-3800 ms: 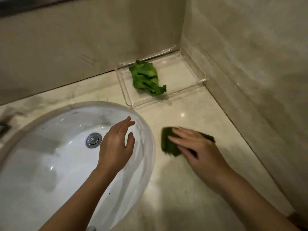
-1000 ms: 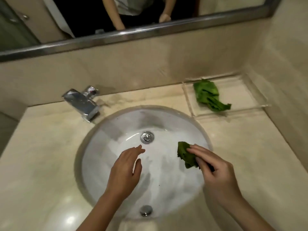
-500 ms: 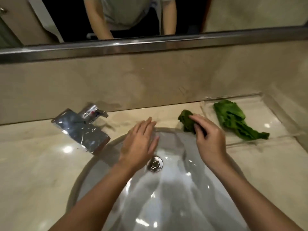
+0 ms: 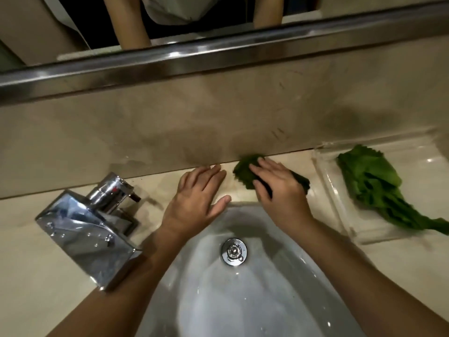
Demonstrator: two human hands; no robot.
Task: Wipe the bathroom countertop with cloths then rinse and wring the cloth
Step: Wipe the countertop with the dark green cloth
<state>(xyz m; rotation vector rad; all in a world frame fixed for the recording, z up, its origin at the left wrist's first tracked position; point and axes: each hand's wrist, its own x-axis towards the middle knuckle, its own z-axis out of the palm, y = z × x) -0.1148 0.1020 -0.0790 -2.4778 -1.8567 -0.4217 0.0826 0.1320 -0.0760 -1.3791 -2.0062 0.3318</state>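
Note:
A dark green cloth (image 4: 245,170) lies on the beige countertop (image 4: 274,156) behind the sink, right against the back wall. My right hand (image 4: 279,190) presses flat on it with straight fingers, covering its middle. My left hand (image 4: 196,198) rests flat on the counter strip just left of the cloth, fingers straight, thumb at the basin's rim. A second, brighter green cloth (image 4: 379,188) lies crumpled in a clear tray (image 4: 328,188) at the right.
The white sink basin (image 4: 255,300) with a chrome drain plug (image 4: 233,251) lies under my forearms. A chrome faucet (image 4: 90,227) stands at the left of the basin. A mirror with a metal frame (image 4: 218,52) runs above the backsplash.
My right hand carried the dark cloth from the right counter across the basin to the strip behind the sink and now presses it flat. My left hand came down onto the counter beside it.

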